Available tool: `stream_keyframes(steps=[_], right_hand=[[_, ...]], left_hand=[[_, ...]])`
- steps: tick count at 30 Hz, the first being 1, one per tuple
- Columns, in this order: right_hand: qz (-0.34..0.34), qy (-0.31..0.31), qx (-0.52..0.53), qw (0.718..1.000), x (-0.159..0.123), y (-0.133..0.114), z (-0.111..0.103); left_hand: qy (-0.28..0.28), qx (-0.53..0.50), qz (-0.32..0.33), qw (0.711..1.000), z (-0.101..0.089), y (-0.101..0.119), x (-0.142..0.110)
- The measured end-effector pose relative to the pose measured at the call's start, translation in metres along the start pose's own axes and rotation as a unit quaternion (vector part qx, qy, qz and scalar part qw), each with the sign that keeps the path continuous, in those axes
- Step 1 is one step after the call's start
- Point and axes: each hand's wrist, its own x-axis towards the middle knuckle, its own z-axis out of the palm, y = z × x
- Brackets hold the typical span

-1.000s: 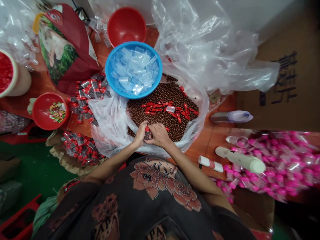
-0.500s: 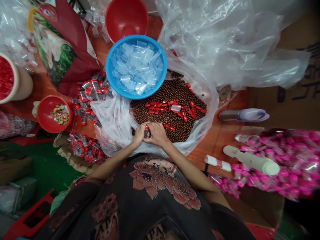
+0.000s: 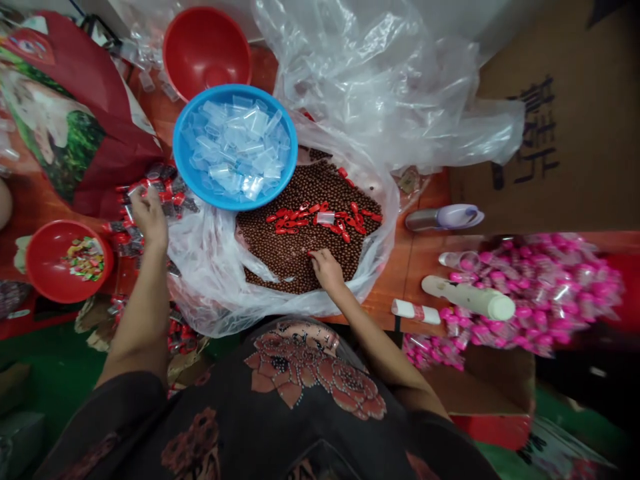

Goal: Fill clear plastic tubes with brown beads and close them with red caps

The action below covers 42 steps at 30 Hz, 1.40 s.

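Left hand point(image 3: 150, 217) at red-capped packs point(image 3: 177, 199), can't tell grip | right hand point(image 3: 329, 272) pinching red piece point(image 3: 311, 253) | bag point(image 3: 203, 257) splayed, presumably for access

Dark shirt point(image 3: 260, 430), studded pinkish flowers point(image 3: 350, 392)

1. Beads point(image 3: 300, 187): smooth, softly glossy; material unclear.
2. Red caps point(image 3: 285, 220): shiny, smooth plastic.
3. Cases point(image 3: 240, 150): clear, glossy plastic.
4. Blue bowl point(image 3: 200, 190): smooth plastic with a slight sheen.
5. Red bowl point(image 3: 207, 50): smooth, glossy plastic.
6. Liner point(image 3: 200, 267): thin, crinkled, translucent plastic film.
7. Sheeting point(image 3: 365, 73): clear film, creased and very shiny.
8. Carton point(image 3: 580, 140): matt brown cardboard.
9. Shirt point(image 3: 225, 373): matt dark cloth, sparkling studs on its print.
10. Table point(image 3: 400, 253): smooth, faintly glossy; material unclear.
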Motion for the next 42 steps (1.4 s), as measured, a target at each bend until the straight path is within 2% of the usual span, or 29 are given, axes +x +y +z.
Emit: stream_keyframes(steps=[1,2,4,6,7,8,9,11,13,15,17,19,22,26,29,32,34,38,42], right_hand=[[0.021,0.009,-0.012,1.000,-0.001,0.008,0.001],[0.035,0.014,-0.023,0.999,-0.002,0.014,0.002],[0.049,0.011,-0.037,0.998,0.000,0.020,0.005],[0.051,-0.002,-0.039,0.998,0.002,0.021,0.006],[0.049,-0.004,-0.035,0.998,0.002,0.022,0.006],[0.046,-0.002,-0.027,0.999,0.002,0.022,0.006],[0.044,0.005,-0.014,0.999,0.001,0.023,0.005],[0.051,0.036,0.028,0.998,-0.006,0.027,0.001],[0.090,0.083,0.095,0.988,-0.015,0.033,-0.004],[0.149,0.133,0.184,0.962,-0.026,0.041,-0.009],[0.198,0.169,0.275,0.925,-0.036,0.049,-0.014],[0.222,0.186,0.341,0.894,-0.045,0.056,-0.018],[0.231,0.179,0.380,0.878,-0.055,0.063,-0.025],[0.239,0.161,0.424,0.859,-0.063,0.067,-0.032],[0.242,0.163,0.444,0.847,-0.068,0.071,-0.032],[0.238,0.156,0.416,0.864,-0.073,0.076,-0.033],[0.215,0.134,0.361,0.898,-0.078,0.080,-0.036],[0.097,0.064,0.186,0.976,-0.086,0.089,-0.047],[0.039,-0.006,0.063,0.997,-0.092,0.092,-0.053]], left_hand=[[0.047,0.016,0.009,0.999,0.000,0.005,0.000],[0.068,0.008,0.023,0.997,0.001,0.016,-0.007],[0.066,-0.049,0.062,0.995,0.010,0.050,-0.042],[-0.082,-0.140,0.080,0.984,0.029,0.094,-0.092],[-0.177,-0.181,0.095,0.963,0.044,0.117,-0.119],[-0.294,-0.199,0.134,0.925,0.061,0.138,-0.145],[-0.346,-0.206,0.163,0.901,0.080,0.158,-0.167],[-0.425,-0.196,0.215,0.857,0.122,0.190,-0.200],[-0.461,-0.158,0.255,0.835,0.161,0.211,-0.216],[-0.474,-0.113,0.285,0.826,0.188,0.223,-0.221],[-0.470,-0.080,0.301,0.826,0.200,0.226,-0.221],[-0.464,-0.063,0.300,0.831,0.194,0.220,-0.222],[-0.481,-0.063,0.260,0.835,0.163,0.191,-0.229],[-0.541,-0.034,0.150,0.827,0.117,0.140,-0.250],[-0.580,-0.028,0.074,0.811,0.109,0.123,-0.271],[-0.586,-0.064,0.057,0.805,0.122,0.136,-0.291],[-0.586,-0.086,0.057,0.804,0.134,0.153,-0.301],[-0.603,-0.115,0.053,0.788,0.151,0.179,-0.311],[-0.603,-0.133,0.059,0.785,0.160,0.187,-0.319]])
